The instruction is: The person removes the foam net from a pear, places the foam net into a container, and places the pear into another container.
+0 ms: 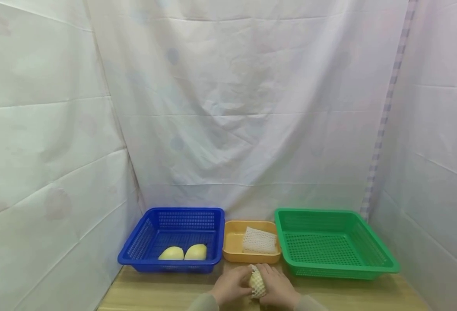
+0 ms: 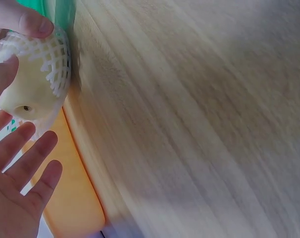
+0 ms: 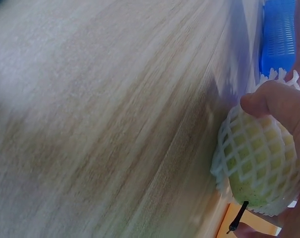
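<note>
"Where's the pear [image 3: 244,191]?"
"Six o'clock, in foam netting [image 2: 64,57]; my right grip [image 1: 278,286] clamps round it, presumably for steadiness."
"And left?"
"My left grip [image 1: 230,284]: fingers apart, thumb touching, probably to brace it. Spare netting [image 1: 259,240] sits handy, twelve o'clock."

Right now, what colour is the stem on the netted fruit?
The stem is near-black, seen best in the right wrist view.

At the table's [image 1: 154,285] far left corner, the blue basket's [image 1: 170,266] front wall partly hides two yellow fruits [image 1: 195,252]; whether the netted fruit [image 1: 257,283] touches the table seems unclear.
</note>
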Available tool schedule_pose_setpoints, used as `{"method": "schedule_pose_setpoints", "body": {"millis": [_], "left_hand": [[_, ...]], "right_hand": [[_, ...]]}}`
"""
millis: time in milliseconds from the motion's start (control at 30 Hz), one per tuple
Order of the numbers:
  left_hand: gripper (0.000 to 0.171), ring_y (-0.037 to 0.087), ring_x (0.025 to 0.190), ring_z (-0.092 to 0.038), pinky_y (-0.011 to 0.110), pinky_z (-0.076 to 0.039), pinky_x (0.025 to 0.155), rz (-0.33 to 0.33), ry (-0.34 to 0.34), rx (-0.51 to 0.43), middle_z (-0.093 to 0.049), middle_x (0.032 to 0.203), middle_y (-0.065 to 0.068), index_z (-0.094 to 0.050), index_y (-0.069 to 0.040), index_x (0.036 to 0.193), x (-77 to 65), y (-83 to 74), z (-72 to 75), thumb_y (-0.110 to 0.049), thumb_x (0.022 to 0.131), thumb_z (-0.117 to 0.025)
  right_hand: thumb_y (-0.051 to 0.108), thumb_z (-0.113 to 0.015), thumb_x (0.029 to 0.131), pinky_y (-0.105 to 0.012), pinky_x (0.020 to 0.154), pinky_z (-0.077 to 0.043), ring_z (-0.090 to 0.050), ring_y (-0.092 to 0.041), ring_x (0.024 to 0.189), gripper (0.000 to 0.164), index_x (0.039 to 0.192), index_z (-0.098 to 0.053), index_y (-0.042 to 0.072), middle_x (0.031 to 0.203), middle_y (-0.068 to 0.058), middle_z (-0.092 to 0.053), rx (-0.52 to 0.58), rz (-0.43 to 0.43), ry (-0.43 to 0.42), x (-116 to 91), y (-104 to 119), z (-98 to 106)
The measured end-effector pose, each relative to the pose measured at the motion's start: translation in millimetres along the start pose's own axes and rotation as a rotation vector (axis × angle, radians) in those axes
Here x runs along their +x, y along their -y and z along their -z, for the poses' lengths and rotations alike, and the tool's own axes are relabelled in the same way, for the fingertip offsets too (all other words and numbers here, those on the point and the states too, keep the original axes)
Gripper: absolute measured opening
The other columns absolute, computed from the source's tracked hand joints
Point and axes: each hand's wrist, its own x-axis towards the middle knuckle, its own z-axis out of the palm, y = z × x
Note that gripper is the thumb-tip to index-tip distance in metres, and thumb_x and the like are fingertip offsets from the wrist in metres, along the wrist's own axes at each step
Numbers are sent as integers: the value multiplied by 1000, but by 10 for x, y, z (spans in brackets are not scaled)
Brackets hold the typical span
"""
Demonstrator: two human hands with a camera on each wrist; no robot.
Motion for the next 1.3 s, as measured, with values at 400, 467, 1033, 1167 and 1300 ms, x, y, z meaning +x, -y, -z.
{"method": "schedule_pose_setpoints", "body": {"millis": [400, 467, 1033, 1167, 1300], "left_hand": [[54, 1, 96, -56, 24, -48, 82, -19, 17, -84, -62, 114, -10, -57, -22, 123, 121, -7, -106, -29, 75, -82], [55, 0, 94, -55, 24, -48, 80, -10, 26, -102, -61, 112, -12, -55, -23, 122, 142, -7, -128, -29, 75, -83], [56, 2, 84, -56, 30, -46, 76, 41, 10, -41, -61, 101, -15, -53, -23, 113, 182, -15, -167, -37, 70, -85], [53, 3, 81, -55, 31, -45, 74, 31, -11, -16, -61, 97, -16, -53, -23, 109, 146, -34, -142, -38, 69, -84], [52, 3, 82, -55, 32, -44, 75, 17, -30, 0, -61, 97, -16, -53, -23, 108, 112, -44, -114, -37, 69, -84]], "right_hand": [[33, -83, 63, -55, 96, -40, -51, -28, 114, 96, 140, -39, -4, 128, -11, -52, 76, 30, 11, 1, -79, 24], [36, -82, 65, -56, 95, -41, -51, -27, 114, 95, 139, -39, -4, 128, -11, -52, 86, 39, 6, -7, -85, 28], [58, -77, 70, -54, 92, -42, -52, -19, 109, 95, 140, -41, 4, 124, -2, -54, 110, 4, 61, 16, -117, 51], [56, -79, 68, -53, 90, -42, -52, -16, 106, 93, 139, -43, 8, 122, 2, -54, 98, -2, 66, 24, -99, 63], [52, -81, 66, -53, 87, -43, -53, -16, 105, 92, 139, -44, 10, 122, 2, -55, 91, 3, 52, 18, -63, 81]]}}
